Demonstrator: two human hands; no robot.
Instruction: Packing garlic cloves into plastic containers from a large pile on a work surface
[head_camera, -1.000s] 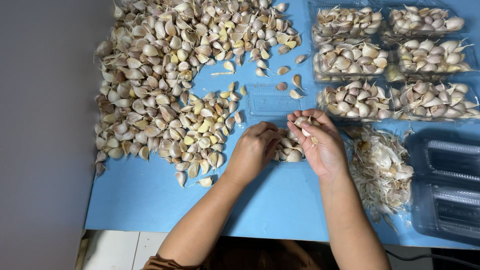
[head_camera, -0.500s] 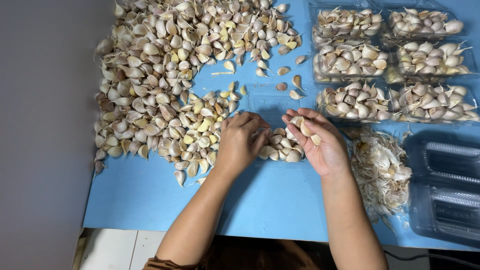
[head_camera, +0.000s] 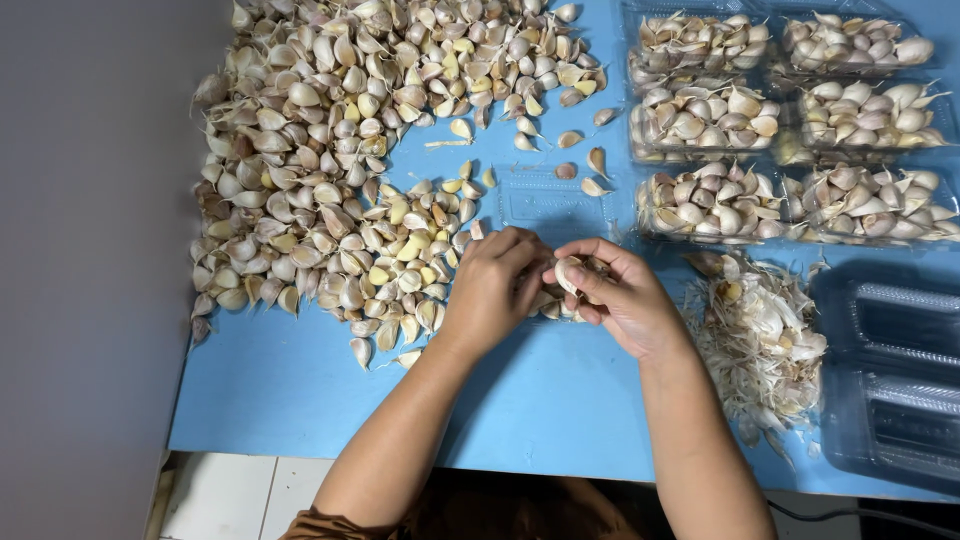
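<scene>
A single garlic clove (head_camera: 568, 272) sits just below the middle of the frame, pinched between the thumb and fingertips of the right hand (head_camera: 622, 305). It is plump, pale cream with a faint pink blush, and its papery skin looks largely intact. The left hand (head_camera: 497, 290) is curled knuckles-up right beside it, fingertips pressed toward the same clove, though what those fingers grip is hidden.

The step in hand appears to be separating or skinning cloves one at a time; the next move likely calls for a firm pinch and a small twist or pull between the two hands.

A few more cloves lie on the blue table (head_camera: 560, 400) under the hands. A broad heap of loose cloves (head_camera: 340, 180) fills the upper left, a pile of dry husks (head_camera: 765, 335) lies to the right, filled clear plastic trays (head_camera: 790, 130) occupy the upper right, and empty trays (head_camera: 890, 380) the lower right.
</scene>
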